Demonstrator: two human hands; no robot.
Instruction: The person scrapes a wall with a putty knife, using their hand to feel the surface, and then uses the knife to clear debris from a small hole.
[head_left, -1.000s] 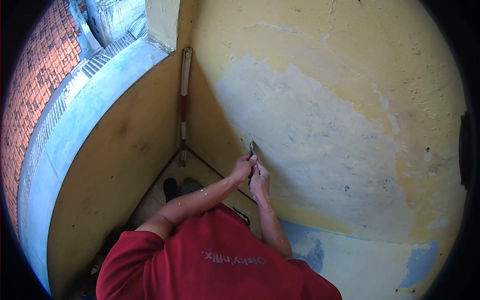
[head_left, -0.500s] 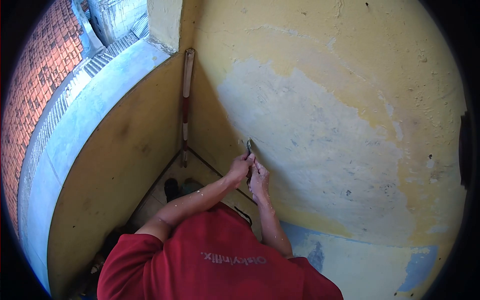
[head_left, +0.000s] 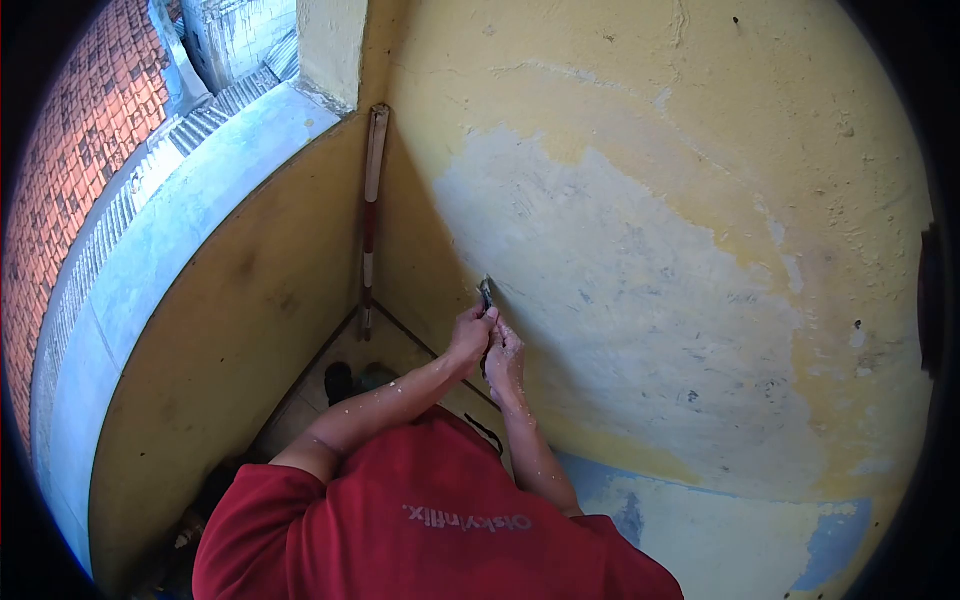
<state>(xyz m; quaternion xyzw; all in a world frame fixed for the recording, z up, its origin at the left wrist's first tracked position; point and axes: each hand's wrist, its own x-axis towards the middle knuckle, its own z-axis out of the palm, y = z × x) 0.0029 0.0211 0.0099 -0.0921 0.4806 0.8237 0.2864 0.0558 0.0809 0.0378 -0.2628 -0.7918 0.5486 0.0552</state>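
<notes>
The scraper (head_left: 486, 293) sits just left of the frame's middle, blade tip pressed on the wall (head_left: 640, 260), poking up out of both fists. Its handle is buried in the hands, so only the dark blade end shows.

Left hand (head_left: 470, 335) is wrapped tight around the handle, knuckles up. Right hand (head_left: 504, 358) is right below and against it, also curled closed on the same handle, so it's a two-handed grip with no gap between the hands. Both forearms are speckled with pale flecks.

The wall is yellow with a big patch stripped to pale grey-white across the middle and right of the frame, and the blade sits on the left edge of that patch. Lower right there's a band of blue paint (head_left: 700, 520). At the corner, centre-left, a red and white pole (head_left: 371, 200) leans upright. Left of it runs a low yellow parapet (head_left: 230, 300) with a grey top, and a red tiled roof (head_left: 80, 130) shows in the upper left. A red shirt (head_left: 430, 520) fills the bottom.
</notes>
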